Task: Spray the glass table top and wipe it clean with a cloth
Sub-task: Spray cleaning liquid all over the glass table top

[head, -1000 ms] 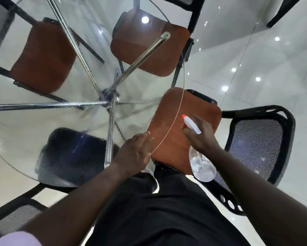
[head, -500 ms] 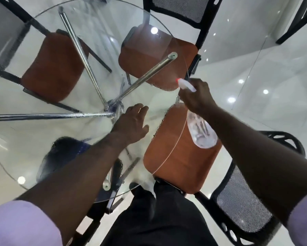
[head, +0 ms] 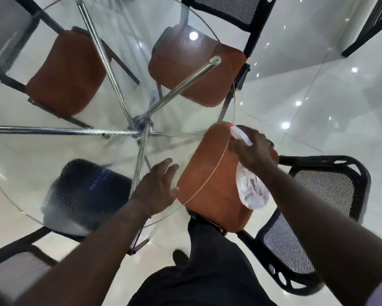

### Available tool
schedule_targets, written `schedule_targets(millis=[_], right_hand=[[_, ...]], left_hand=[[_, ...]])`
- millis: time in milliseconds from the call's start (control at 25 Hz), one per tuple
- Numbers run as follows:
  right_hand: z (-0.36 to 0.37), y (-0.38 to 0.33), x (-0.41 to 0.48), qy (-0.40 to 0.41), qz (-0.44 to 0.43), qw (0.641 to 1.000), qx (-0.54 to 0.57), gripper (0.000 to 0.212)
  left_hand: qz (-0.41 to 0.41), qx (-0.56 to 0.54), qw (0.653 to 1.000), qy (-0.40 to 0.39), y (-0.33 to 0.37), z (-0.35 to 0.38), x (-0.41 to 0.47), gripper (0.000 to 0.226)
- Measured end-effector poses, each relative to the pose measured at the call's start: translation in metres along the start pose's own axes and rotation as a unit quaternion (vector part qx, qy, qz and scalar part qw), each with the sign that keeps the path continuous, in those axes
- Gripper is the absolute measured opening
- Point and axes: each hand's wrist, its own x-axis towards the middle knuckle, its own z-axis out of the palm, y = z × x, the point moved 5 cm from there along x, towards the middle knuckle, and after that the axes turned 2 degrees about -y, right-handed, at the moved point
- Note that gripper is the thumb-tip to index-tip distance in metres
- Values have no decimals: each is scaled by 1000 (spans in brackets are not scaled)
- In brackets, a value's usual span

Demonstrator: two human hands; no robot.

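Right hand [head: 252,151], gripping the clear plastic spray bottle [head: 250,191], has dropped to centre right. The flat, empty left hand [head: 157,186] rests on the round glass table top [head: 42,151]. Spraying likely continues.

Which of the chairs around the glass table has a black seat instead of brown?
The near-left chair, its seat showing through the glass table top just left of the left hand. The other three seats are brown.

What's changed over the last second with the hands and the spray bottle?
The right hand, gripping the spray bottle, swung its nozzle along the rim of the glass table top, then back over the near orange seat. The left hand reached in toward the chrome hub, then drew back. Unchanged: bottle gripped, left hand open over the glass.
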Motion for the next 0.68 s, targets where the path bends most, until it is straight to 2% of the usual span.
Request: schedule_targets(millis=[80,200,440,520,600,680], right_hand=[[12,19,-42,-11,15,1000,23,9],[31,25,-96,-41,-13,999,22,6],[40,11,-179,-34,-113,993,0,11],[24,-1,-218,-2,-161,987,0,15],[2,-4,-258,48,-202,978,14,10],[-26,-2,-306,68,-230,970,31,16]], left_hand=[[-2,-13,1000,-3,5,14,-27,70],[-22,-27,999,7,9,31,-69,71],[-25,-62,993,99,22,45,-153,70],[-12,-103,986,130,35,50,-177,66],[-10,-151,977,153,55,52,-196,60],[-3,-193,967,166,89,49,-214,54]])
